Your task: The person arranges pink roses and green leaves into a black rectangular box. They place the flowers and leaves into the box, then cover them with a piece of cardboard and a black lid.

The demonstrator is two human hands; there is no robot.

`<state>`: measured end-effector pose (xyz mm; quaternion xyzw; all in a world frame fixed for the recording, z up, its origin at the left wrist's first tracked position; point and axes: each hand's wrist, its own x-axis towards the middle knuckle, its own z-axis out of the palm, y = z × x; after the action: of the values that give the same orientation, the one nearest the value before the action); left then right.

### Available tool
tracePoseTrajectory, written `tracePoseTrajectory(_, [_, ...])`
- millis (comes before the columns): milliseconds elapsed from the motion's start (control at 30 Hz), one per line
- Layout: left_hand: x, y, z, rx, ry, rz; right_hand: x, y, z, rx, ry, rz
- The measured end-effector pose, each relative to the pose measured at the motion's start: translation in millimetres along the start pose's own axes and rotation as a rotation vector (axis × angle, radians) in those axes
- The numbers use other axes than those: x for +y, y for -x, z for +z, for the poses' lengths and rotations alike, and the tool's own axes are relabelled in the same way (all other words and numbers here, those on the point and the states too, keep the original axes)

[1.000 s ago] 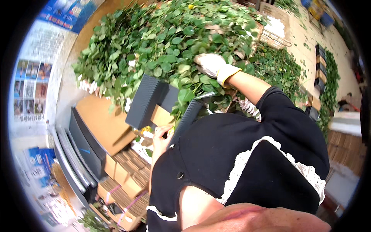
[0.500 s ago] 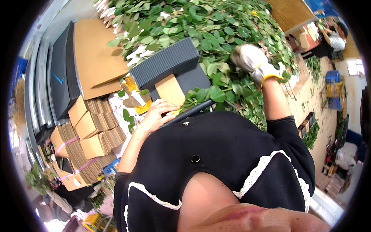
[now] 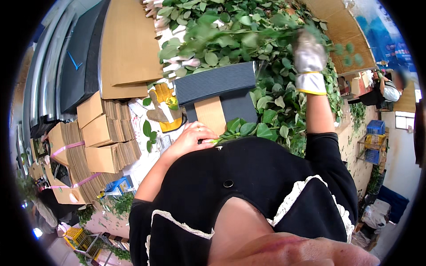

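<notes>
My bare left hand (image 3: pixel 191 138) is held against my black top, closed around the cut ends of a small bunch of green leafy stems (image 3: pixel 248 128) that point right. My right hand (image 3: pixel 308 60), in a grey glove with a yellow cuff, reaches up into a big heap of leafy stems (image 3: pixel 222 26) on the table. Its fingers are buried in blurred leaves, so its grip is hidden. A dark grey corrugated sheet (image 3: pixel 215 82) with a brown cardboard piece (image 3: pixel 211 116) lies between my two hands.
A pair of tan and yellow work gloves (image 3: pixel 163 106) lies left of the grey sheet. Bundled stacks of flat cardboard (image 3: pixel 104 133) and a large cardboard sheet (image 3: pixel 126 48) fill the left. Another person (image 3: pixel 390 91) stands far right near blue crates (image 3: pixel 375 127).
The view has swung, so the cardboard stacks now sit at the left. My gloved right hand has pushed farther up into the leaf heap. My left hand has stayed at my waist.
</notes>
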<state>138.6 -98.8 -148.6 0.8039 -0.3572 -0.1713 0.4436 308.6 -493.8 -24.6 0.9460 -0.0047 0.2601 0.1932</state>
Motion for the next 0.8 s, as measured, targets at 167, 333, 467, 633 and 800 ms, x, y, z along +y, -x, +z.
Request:
tracePoseTrajectory(167, [9.6,-3.1,-4.1,0.030,0.030,0.007,101.3,4.7,-43.0,0.157,-0.176,0.102])
tracePoseTrajectory(333, [0.4,3.8,-2.3,0.056,0.062,0.021,154.3,64.3,-62.4,0.138,-0.459,0.238])
tracePoseTrajectory(467, [-30.8,17.0,16.4,0.130,0.286,-0.127,165.1,133.5,-56.9,0.004,-0.629,0.064])
tracePoseTrajectory(633, [-21.3,6.5,13.6,0.103,0.798,-0.135,101.3,173.4,-112.3,-0.341,-0.309,0.126])
tracePoseTrajectory(800, [-7.6,2.2,8.2,0.122,0.614,-0.262,-40.5,155.0,-147.7,-0.227,-1.262,-0.361])
